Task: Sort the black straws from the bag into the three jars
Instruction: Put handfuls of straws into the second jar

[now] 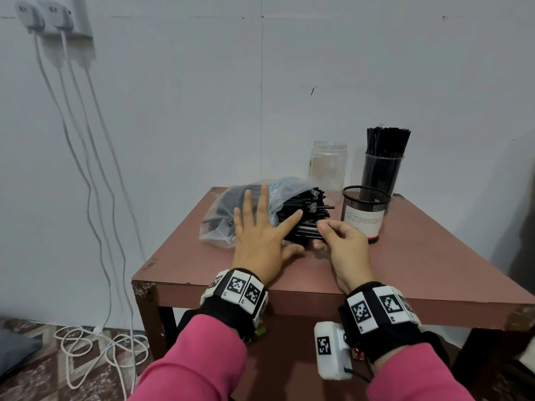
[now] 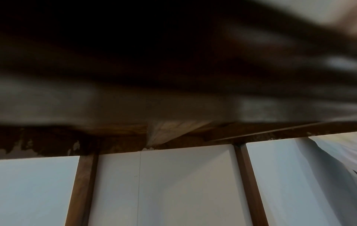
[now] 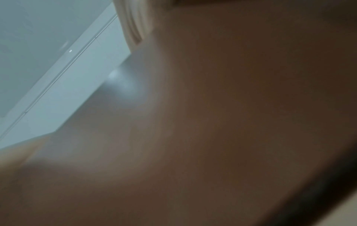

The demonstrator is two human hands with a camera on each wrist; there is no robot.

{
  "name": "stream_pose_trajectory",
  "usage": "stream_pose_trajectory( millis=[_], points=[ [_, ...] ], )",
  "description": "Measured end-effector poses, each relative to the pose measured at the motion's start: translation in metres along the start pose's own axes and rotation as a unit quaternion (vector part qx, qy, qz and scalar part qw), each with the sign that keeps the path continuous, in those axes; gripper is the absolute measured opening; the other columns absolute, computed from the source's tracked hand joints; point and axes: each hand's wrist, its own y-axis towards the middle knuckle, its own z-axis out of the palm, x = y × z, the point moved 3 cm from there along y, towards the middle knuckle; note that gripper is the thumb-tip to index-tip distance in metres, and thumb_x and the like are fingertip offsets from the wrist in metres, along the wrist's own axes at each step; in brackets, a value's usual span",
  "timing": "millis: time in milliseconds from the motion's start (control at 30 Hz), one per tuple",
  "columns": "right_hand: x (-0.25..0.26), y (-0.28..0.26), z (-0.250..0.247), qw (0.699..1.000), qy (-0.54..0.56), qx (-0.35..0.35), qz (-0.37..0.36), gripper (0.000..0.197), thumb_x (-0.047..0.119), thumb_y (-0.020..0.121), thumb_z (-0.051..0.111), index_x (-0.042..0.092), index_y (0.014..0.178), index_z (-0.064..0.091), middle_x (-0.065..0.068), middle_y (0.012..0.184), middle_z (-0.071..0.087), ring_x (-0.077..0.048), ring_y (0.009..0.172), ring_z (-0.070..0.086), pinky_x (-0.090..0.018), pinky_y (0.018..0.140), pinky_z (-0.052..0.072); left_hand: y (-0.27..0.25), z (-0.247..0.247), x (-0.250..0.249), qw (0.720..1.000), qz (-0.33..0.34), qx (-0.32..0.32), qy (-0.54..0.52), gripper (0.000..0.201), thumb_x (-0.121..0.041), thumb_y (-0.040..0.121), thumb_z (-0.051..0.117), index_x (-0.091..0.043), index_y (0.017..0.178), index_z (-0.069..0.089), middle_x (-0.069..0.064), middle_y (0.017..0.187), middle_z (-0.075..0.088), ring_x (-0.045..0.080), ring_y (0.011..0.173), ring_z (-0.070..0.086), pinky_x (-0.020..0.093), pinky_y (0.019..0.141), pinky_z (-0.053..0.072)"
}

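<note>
A clear plastic bag (image 1: 220, 218) of black straws (image 1: 309, 208) lies on the red-brown table (image 1: 419, 256), the straw ends sticking out of its right side. My left hand (image 1: 265, 227) lies flat on the bag with its fingers spread. At the near straw ends, my right hand (image 1: 320, 236) curls its fingers and thumb round a few of them. Behind stand an empty clear jar (image 1: 328, 166), a clear jar (image 1: 380, 172) packed with upright black straws, and a black mesh cup (image 1: 365, 212). Both wrist views are blurred and show no hand.
The table's front edge (image 1: 289, 295) runs just under my wrists. White cables (image 1: 86, 175) hang down the wall at the left and coil on the patterned floor (image 1: 95, 348). The left wrist view shows only the table's underside (image 2: 173, 107) and legs.
</note>
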Motion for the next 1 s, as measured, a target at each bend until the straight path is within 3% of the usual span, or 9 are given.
stream_pose_trajectory(
  millis=[100, 200, 300, 400, 467, 567, 667, 800, 1000],
  points=[
    [0.005, -0.005, 0.002, 1.0, 0.014, 0.023, 0.0, 0.012, 0.008, 0.093, 0.061, 0.016, 0.087, 0.068, -0.004, 0.074, 0.065, -0.005, 0.049, 0.055, -0.026, 0.057, 0.05, 0.001, 0.0, -0.001, 0.999, -0.029, 0.04, -0.02, 0.055, -0.053, 0.085, 0.061, -0.048, 0.137, 0.043, 0.012, 0.161, -0.009, 0.044, 0.144, -0.012, 0.061, 0.114, -0.002],
    [0.008, -0.008, 0.005, 0.999, 0.016, 0.035, -0.002, 0.013, 0.007, 0.092, 0.061, 0.016, 0.086, 0.068, -0.006, 0.073, 0.064, -0.005, 0.049, 0.055, -0.027, 0.055, 0.049, 0.0, 0.002, 0.001, 0.996, -0.057, 0.069, -0.017, 0.046, -0.052, 0.09, 0.055, -0.043, 0.133, 0.047, 0.011, 0.16, -0.012, 0.041, 0.145, -0.001, 0.059, 0.116, 0.009],
    [0.012, -0.01, 0.007, 0.998, 0.048, 0.045, 0.001, 0.011, 0.004, 0.09, 0.063, 0.014, 0.095, 0.065, -0.008, 0.083, 0.065, -0.006, 0.052, 0.058, -0.024, 0.056, 0.052, 0.0, 0.004, 0.001, 0.997, -0.052, 0.055, -0.014, 0.038, -0.048, 0.089, 0.057, -0.036, 0.125, 0.052, 0.014, 0.16, -0.001, 0.041, 0.141, 0.02, 0.057, 0.11, 0.023],
    [0.012, -0.008, 0.008, 0.993, 0.104, 0.043, 0.025, 0.044, 0.0, 0.081, 0.071, 0.013, 0.117, 0.049, -0.006, 0.097, 0.066, -0.013, 0.066, 0.064, -0.026, 0.063, 0.056, 0.0, 0.003, 0.001, 0.998, -0.054, 0.014, -0.009, 0.027, -0.04, 0.087, 0.064, -0.026, 0.11, 0.059, 0.019, 0.156, 0.02, 0.043, 0.125, 0.042, 0.058, 0.096, 0.039],
    [0.011, -0.006, 0.01, 0.985, 0.16, 0.039, 0.06, 0.051, -0.004, 0.079, 0.07, 0.01, 0.122, 0.045, -0.007, 0.1, 0.066, -0.016, 0.08, 0.067, -0.024, 0.066, 0.058, -0.001, 0.002, 0.001, 0.998, -0.061, -0.007, -0.009, 0.023, -0.038, 0.083, 0.068, -0.022, 0.098, 0.061, 0.022, 0.15, 0.033, 0.043, 0.112, 0.052, 0.057, 0.085, 0.045],
    [0.01, -0.007, 0.025, 0.957, 0.264, 0.033, 0.118, 0.029, -0.007, 0.082, 0.066, 0.0, 0.108, 0.058, -0.007, 0.089, 0.067, -0.012, 0.076, 0.066, -0.017, 0.063, 0.055, -0.001, 0.001, 0.002, 0.998, -0.065, -0.018, -0.005, 0.022, -0.036, 0.079, 0.074, -0.022, 0.09, 0.062, 0.024, 0.141, 0.045, 0.043, 0.099, 0.06, 0.055, 0.075, 0.049],
    [0.006, -0.01, 0.042, 0.952, 0.287, -0.01, 0.108, 0.012, -0.003, 0.084, 0.066, 0.007, 0.084, 0.061, 0.0, 0.07, 0.061, -0.005, 0.056, 0.057, -0.013, 0.051, 0.048, -0.001, 0.001, 0.003, 0.998, -0.058, -0.039, -0.005, 0.019, -0.039, 0.082, 0.067, -0.024, 0.093, 0.063, 0.024, 0.14, 0.046, 0.043, 0.097, 0.06, 0.053, 0.075, 0.049],
    [-0.007, -0.011, 0.047, 0.97, 0.221, -0.077, 0.064, 0.005, 0.008, 0.087, 0.068, 0.011, 0.091, 0.065, 0.001, 0.066, 0.055, -0.007, 0.051, 0.045, -0.015, 0.047, 0.04, -0.002, 0.002, 0.002, 0.999, -0.047, -0.012, -0.014, 0.024, -0.042, 0.086, 0.059, -0.029, 0.105, 0.062, 0.02, 0.15, 0.033, 0.043, 0.112, 0.052, 0.055, 0.088, 0.043],
    [0.003, -0.017, 0.035, 0.949, 0.259, -0.18, -0.014, 0.005, 0.007, 0.09, 0.062, 0.008, 0.095, 0.062, 0.006, 0.073, 0.065, -0.002, 0.05, 0.044, -0.014, 0.048, 0.038, -0.003, 0.001, 0.001, 0.999, -0.048, -0.004, 0.008, 0.036, -0.037, 0.067, 0.083, -0.025, 0.095, 0.065, 0.023, 0.141, 0.046, 0.043, 0.1, 0.06, 0.053, 0.076, 0.05]
  ],
)
